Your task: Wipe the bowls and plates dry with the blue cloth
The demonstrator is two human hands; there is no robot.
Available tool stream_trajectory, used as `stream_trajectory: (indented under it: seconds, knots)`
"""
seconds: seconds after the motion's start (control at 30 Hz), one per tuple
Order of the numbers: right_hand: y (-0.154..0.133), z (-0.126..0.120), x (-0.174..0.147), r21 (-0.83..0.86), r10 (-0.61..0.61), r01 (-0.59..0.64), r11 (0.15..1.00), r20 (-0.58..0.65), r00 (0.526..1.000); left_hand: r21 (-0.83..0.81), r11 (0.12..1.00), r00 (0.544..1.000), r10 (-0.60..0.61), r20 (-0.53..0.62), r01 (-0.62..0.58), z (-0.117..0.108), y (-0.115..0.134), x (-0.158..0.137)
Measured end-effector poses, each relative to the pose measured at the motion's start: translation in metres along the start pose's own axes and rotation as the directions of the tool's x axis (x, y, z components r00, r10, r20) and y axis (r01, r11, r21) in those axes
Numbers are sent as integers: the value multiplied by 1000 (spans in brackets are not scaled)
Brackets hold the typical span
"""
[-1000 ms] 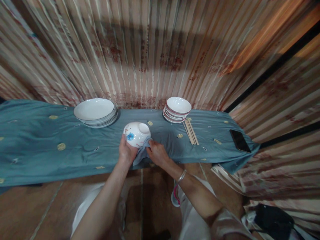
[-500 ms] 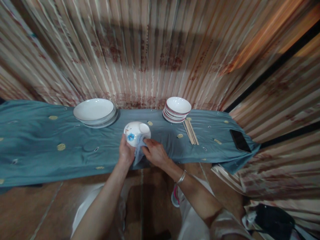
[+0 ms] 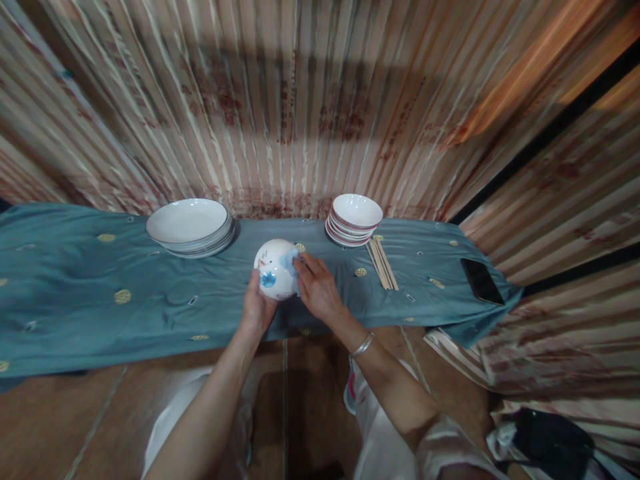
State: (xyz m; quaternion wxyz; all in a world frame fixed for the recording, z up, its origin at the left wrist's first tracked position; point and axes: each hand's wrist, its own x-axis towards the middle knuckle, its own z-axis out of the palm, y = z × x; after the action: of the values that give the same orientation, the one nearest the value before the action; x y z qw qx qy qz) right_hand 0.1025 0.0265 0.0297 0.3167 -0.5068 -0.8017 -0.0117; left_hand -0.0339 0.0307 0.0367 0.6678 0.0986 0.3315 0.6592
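The bowl (image 3: 277,283) is held above the near half of the table (image 3: 90,293), its white outer side with a blue flower facing the camera. The left hand (image 3: 257,305) is clamped on its lower left edge. The right hand (image 3: 319,287) has its fingers closed on a pale blue cloth (image 3: 290,259), pressed to the bowl's right side; a bracelet (image 3: 363,344) circles that wrist. Beyond the bowl, to the left, stand stacked plates (image 3: 190,223); to the right, a bowl stack (image 3: 356,212), with chopsticks (image 3: 383,264) lying just beside it. A phone (image 3: 481,281) lies near the table's right end. A curtain (image 3: 250,120) hangs behind.
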Motion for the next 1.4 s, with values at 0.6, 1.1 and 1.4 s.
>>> stream_trajectory:
  seconds: [0.6, 1.1, 1.4]
  knots:
    - [5, -12, 6, -67, 93, -85, 994, 123, 988, -16, 1000, 1000, 2, 17, -2, -5, -1, 4]
    - [4, -10, -1, 105, -9, -3, 994, 114, 993, -16, 1000, 1000, 21, -16, -21, -10, -1, 9]
    - [4, -3, -4, 164, -21, 11, 986, 59, 998, -27, 1000, 1000, 1, 31, 0, -13, -3, 11]
